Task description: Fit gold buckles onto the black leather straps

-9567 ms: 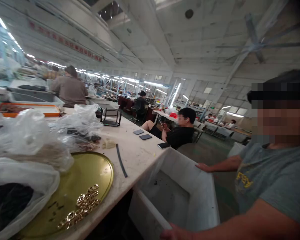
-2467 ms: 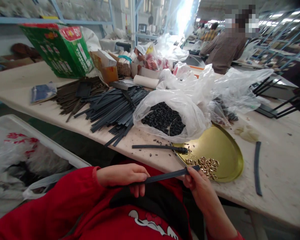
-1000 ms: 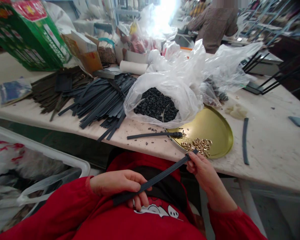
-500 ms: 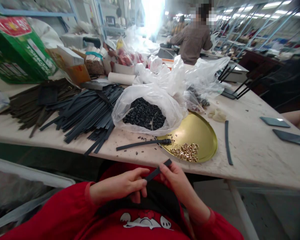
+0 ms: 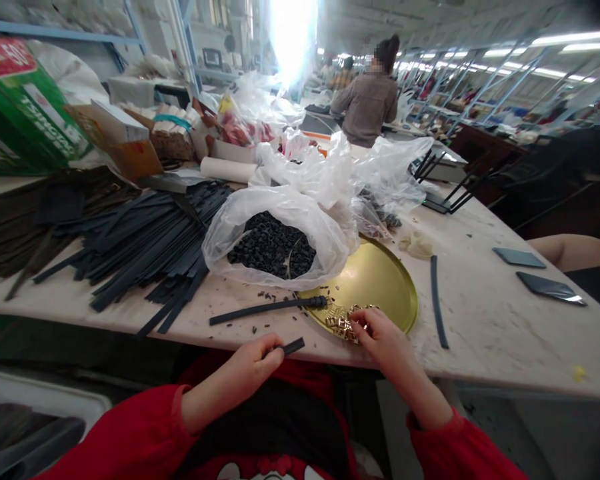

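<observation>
My left hand (image 5: 253, 363) is closed round a dark strap (image 5: 291, 347) near the table's front edge; only the strap's end pokes out past my thumb. My right hand (image 5: 383, 333) rests on the pile of small gold buckles (image 5: 341, 323) in the round gold tray (image 5: 380, 283), fingertips pinched among them. I cannot see whether a buckle is between the fingers. A second dark strap (image 5: 267, 309) with a loop on its end lies on the table just beyond my left hand.
A clear bag of small black loops (image 5: 275, 243) sits behind the tray. A heap of dark straps (image 5: 125, 237) covers the table's left. A loose strap (image 5: 437, 300) lies right of the tray. Green carton (image 5: 25, 113) at far left. A person (image 5: 367, 100) works at the back.
My right hand has let go of the strap and gone forward onto the buckles in the tray. My left hand now holds the strap alone, close to its end.
</observation>
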`<state>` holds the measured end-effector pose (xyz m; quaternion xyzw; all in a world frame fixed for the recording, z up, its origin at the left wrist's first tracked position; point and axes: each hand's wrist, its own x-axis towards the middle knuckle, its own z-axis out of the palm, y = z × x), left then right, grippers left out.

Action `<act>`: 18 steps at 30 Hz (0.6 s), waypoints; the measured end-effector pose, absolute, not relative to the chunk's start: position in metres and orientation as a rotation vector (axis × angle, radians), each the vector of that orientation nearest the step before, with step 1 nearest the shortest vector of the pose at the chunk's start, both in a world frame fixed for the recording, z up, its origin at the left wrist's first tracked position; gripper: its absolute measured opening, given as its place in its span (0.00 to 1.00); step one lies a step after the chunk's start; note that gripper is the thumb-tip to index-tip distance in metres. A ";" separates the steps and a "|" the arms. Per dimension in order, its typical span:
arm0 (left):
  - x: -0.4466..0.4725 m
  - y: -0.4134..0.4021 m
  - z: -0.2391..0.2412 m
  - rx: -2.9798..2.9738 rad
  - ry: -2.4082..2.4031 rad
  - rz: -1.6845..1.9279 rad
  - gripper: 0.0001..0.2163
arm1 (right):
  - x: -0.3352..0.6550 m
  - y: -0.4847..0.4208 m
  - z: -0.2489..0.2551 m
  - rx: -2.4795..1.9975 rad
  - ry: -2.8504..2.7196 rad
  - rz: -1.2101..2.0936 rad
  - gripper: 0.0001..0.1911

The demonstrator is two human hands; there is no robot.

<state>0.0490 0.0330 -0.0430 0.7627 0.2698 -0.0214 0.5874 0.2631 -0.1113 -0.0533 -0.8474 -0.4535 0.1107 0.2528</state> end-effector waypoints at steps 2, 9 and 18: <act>0.050 0.032 -0.046 1.762 0.670 -0.037 0.07 | 0.262 -0.098 -0.051 -2.407 -1.429 0.361 0.08; 0.053 0.026 -0.053 1.638 0.696 0.024 0.07 | 0.263 -0.070 -0.056 -2.400 -1.517 0.432 0.02; 0.055 0.021 -0.038 1.657 0.637 0.118 0.11 | 0.242 -0.073 -0.040 -2.098 -1.301 0.476 0.06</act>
